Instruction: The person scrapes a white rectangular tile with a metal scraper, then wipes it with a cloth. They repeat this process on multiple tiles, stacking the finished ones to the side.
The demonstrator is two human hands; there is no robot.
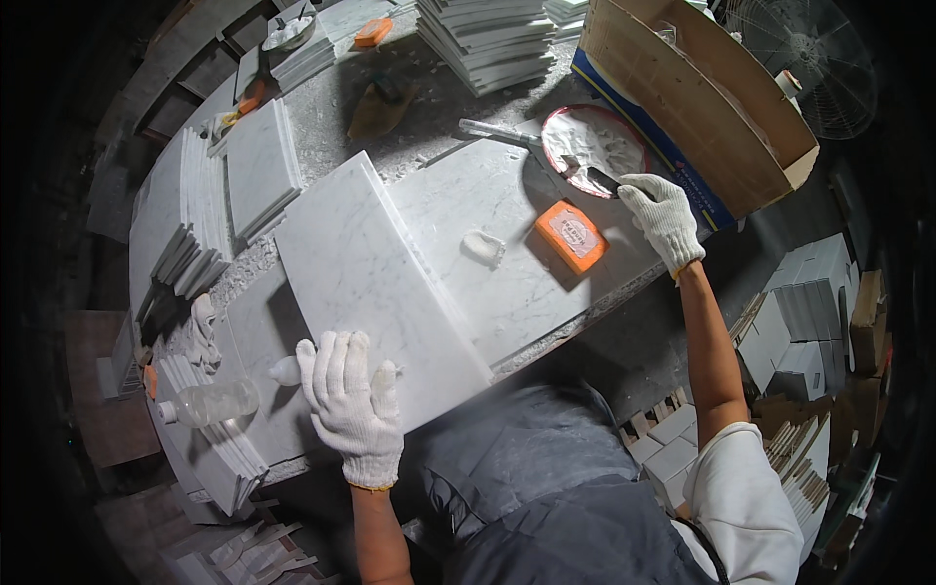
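Observation:
My left hand (353,405), in a white knit glove, rests flat with its fingers stretched out on a grey-veined white marble tile (366,249). Beside those fingers, a small whitish translucent object (286,370) is partly hidden. My right hand (665,216), gloved alike, is closed around the dark handle of a putty knife (603,179). The knife's blade reaches into a red-rimmed bowl (593,112) of white paste. Left of the bowl lies a flat scraper-like tool (494,132). An orange block (572,237) with a pale label and a small white pad (483,248) lie on the slab below.
A long open cardboard box (721,107) stands behind the bowl, near a fan (804,58). Marble tile stacks (483,44) rise at the back, with more tiles (263,166) leftward. A clear bottle (216,403) lies at left. White boxes (804,302) are piled at right.

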